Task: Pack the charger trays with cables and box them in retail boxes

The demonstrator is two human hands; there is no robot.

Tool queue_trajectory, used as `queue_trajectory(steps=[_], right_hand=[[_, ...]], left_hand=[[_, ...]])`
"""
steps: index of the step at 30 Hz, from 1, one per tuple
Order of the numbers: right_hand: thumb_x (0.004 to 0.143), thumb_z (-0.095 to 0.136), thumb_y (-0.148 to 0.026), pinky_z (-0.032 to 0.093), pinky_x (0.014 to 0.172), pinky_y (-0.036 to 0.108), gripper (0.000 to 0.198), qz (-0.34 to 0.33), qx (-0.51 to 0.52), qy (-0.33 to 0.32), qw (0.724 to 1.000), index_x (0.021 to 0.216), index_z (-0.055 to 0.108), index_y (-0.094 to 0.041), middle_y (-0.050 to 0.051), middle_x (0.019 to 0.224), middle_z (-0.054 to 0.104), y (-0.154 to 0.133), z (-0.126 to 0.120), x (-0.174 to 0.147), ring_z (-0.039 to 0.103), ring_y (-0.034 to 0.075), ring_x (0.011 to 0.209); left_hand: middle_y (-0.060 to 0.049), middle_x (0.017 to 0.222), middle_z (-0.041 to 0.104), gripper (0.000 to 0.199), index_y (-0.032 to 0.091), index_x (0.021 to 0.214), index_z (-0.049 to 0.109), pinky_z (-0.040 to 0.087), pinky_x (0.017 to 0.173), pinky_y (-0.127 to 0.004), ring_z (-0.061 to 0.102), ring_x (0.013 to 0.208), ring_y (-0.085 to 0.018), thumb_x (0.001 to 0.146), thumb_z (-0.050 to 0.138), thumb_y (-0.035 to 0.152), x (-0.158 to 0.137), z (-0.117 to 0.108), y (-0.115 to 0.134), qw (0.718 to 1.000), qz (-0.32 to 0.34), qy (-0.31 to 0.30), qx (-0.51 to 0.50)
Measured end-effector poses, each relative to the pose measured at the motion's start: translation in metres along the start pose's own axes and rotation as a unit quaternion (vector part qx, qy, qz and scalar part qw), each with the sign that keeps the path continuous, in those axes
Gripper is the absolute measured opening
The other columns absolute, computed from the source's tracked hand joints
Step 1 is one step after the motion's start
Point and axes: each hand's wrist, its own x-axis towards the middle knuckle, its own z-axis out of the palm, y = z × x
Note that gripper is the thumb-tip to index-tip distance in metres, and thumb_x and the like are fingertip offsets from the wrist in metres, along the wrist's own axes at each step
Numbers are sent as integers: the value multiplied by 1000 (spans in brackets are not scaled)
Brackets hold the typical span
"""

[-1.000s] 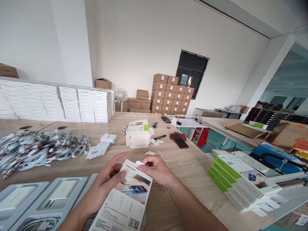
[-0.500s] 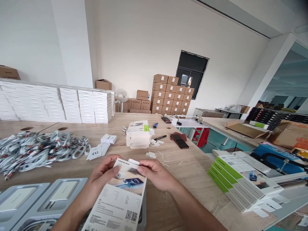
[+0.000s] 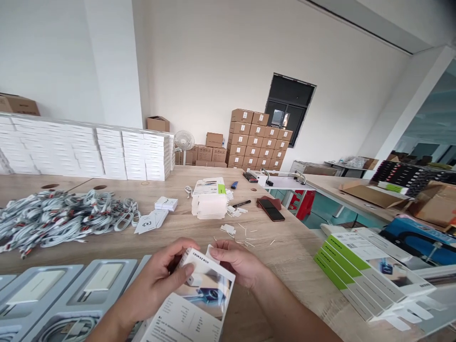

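A white printed retail box with a picture of a blue charging device is held between my two hands, low in the middle of the view. My left hand grips its upper left edge, thumb on the printed face. At the top end, my right hand pinches a small white flap between thumb and fingers. Left of the box lie grey plastic trays, each with a white power bank and some with a coiled cable. The box's lower end is out of frame.
A heap of white cables and some printed cards lie to the left. Flattened box sleeves, a phone and paper scraps lie ahead. Green-and-white boxes are stacked at right; white boxes line the back.
The box has tilted and moved slightly right and down with both hands. My right fingers now pinch the flap at its top. The view has shifted a little left.
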Motion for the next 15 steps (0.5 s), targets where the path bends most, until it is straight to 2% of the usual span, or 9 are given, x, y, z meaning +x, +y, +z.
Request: queue_trajectory(steps=[6, 8, 11, 13, 15], right_hand=[[57, 89, -36, 38, 54, 23, 37, 10, 5, 16, 1000, 69, 62, -14, -4, 57, 61, 8, 1, 1, 52, 9, 51], [59, 89, -37, 40, 56, 23, 36, -13, -1, 35, 999, 73, 64, -14, -3, 60, 63, 8, -1, 2, 55, 10, 54], [69, 76, -57, 47, 64, 28, 45, -51, -5, 51, 997, 84, 67, -15, 3, 72, 69, 2, -5, 12, 62, 15, 64], [75, 66, -65, 48, 65, 31, 51, -96, -61, 61, 992, 89, 69, -16, 5, 79, 70, -5, -5, 28, 63, 17, 68], [72, 71, -60, 47, 63, 30, 45, -139, -145, 67, 977, 85, 70, -17, 4, 77, 68, -11, 2, 51, 61, 17, 66]], left_hand=[[-1, 88, 60, 24, 27, 111, 58, 43, 69, -26, 55, 79, -18, 90, 58, 39, -1, -1, -3, 1000, 6, -7, -27], [-1, 88, 60, 25, 27, 112, 58, 43, 69, -26, 55, 79, -17, 89, 60, 38, 0, -1, -4, 998, 8, 4, -62], [0, 88, 61, 27, 27, 114, 58, 43, 69, -26, 56, 79, -17, 89, 61, 36, 2, 0, -2, 989, 8, 23, -144], [0, 86, 61, 27, 26, 114, 59, 42, 67, -25, 55, 76, -15, 88, 63, 34, 3, 0, 2, 978, 7, 27, -209], [1, 84, 62, 26, 26, 110, 61, 41, 64, -24, 54, 71, -13, 86, 66, 33, 4, -1, 4, 959, 4, 34, -281]])
